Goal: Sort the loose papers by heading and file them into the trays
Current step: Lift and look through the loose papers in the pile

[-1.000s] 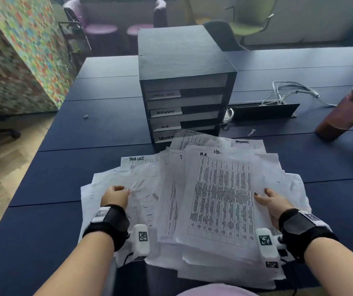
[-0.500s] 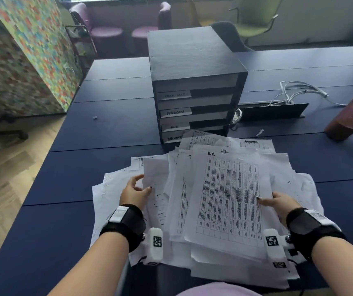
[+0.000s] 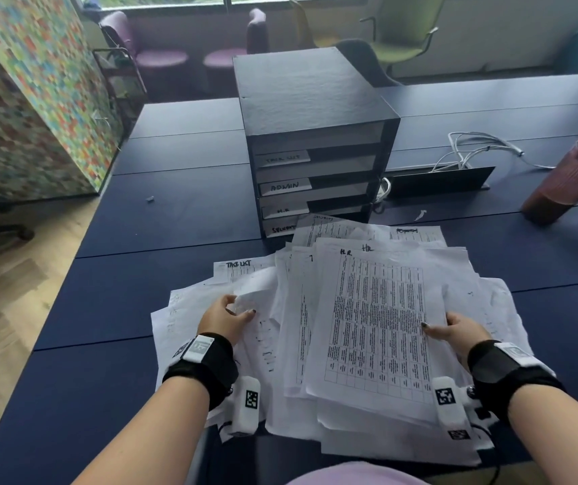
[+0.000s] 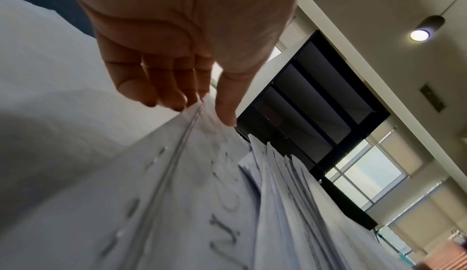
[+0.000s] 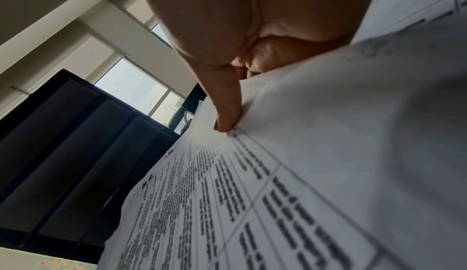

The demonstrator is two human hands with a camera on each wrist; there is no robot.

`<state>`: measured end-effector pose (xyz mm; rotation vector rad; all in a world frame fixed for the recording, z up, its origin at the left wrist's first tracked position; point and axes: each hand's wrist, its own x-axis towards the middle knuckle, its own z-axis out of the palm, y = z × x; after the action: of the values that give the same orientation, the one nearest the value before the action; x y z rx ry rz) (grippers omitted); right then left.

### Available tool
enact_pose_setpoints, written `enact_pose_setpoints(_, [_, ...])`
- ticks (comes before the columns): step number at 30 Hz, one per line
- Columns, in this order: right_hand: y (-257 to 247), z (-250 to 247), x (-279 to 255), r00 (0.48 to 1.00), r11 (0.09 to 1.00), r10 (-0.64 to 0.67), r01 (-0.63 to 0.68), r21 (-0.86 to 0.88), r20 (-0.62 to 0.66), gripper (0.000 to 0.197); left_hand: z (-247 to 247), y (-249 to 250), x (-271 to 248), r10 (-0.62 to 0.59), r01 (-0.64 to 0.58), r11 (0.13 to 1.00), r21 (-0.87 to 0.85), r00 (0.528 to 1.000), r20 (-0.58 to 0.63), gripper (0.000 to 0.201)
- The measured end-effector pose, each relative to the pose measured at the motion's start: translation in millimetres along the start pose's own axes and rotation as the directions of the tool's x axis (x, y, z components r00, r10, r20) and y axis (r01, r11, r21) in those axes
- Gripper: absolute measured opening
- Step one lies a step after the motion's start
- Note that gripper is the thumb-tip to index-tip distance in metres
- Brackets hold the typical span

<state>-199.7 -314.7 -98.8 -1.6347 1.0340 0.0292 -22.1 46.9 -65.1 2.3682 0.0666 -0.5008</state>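
A loose pile of white papers (image 3: 378,344) lies spread on the dark blue table in front of me. Its top sheet (image 5: 252,194) is a printed table headed "H.R". A "TASK LIST" sheet (image 3: 242,266) sticks out at the far left. My left hand (image 3: 242,306) pinches the raised edge of a few sheets (image 4: 202,154) on the pile's left side, thumb (image 4: 225,102) against fingertips. My right hand (image 3: 438,322) holds the pile's right edge, thumb (image 5: 227,110) on top of the H.R sheet and fingers underneath. Behind the pile stands the black tray unit (image 3: 315,110) with labelled slots, among them TASK LIST, ADMIN and H.R.
A brown ribbed bottle (image 3: 567,176) stands at the right. White cables (image 3: 473,148) and a black cable box (image 3: 438,182) lie behind the pile to the right. Small scraps (image 3: 150,199) lie on the table to the left. Chairs stand beyond the table's far edge.
My left hand moved right from lying flat on the left sheets and now pinches up their edge. My right hand stays at the pile's right edge.
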Motion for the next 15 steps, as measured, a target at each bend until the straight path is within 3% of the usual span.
enact_pose_setpoints(3, [-0.5,0.9,-2.0,1.0,1.0,0.005,-0.005,-0.013,0.002,0.014,-0.2,0.9,2.0,0.029,-0.028,0.999,0.023,0.999,-0.016,0.019])
enact_pose_setpoints(7, [-2.7,2.4,-6.8,1.0,1.0,-0.015,0.015,0.023,-0.005,0.013,-4.1,5.6,-3.4,0.064,-0.053,0.994,0.094,0.992,-0.11,0.017])
enact_pose_setpoints(13, [-0.5,-0.4,-8.0,0.999,0.999,-0.025,0.025,-0.027,-0.02,0.014,-29.3,45.6,-15.1,0.201,-0.212,0.976,-0.044,0.962,-0.183,0.026])
enact_pose_setpoints(15, [1.7,-0.6,-6.9,1.0,1.0,-0.014,0.013,-0.018,-0.022,0.014,-40.2,62.0,-20.7,0.26,-0.282,0.957,-0.062,0.934,-0.246,0.019])
